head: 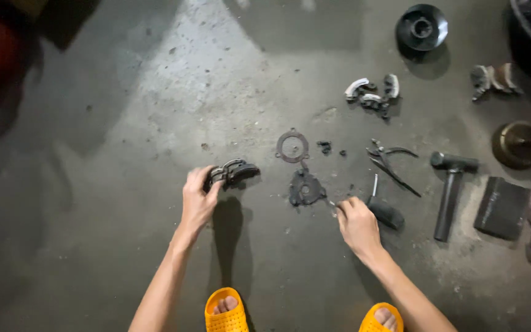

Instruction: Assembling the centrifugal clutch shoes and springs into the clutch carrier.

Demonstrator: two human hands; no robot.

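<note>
The left hand (pixel 198 197) grips a dark curved metal part (pixel 233 173); the right hand (pixel 356 222) pinches a screwdriver (pixel 381 209) on the floor (pixel 124 123)

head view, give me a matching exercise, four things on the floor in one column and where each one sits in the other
Things:
1. flat ring gasket
2. hammer
3. black pulley disc
4. curved dark metal part

Places:
A. top right, far from both hands
B. in the left hand
C. middle of the floor, between the hands
D. right of the pliers

Pairs: 1-C, 2-D, 3-A, 4-B
</note>
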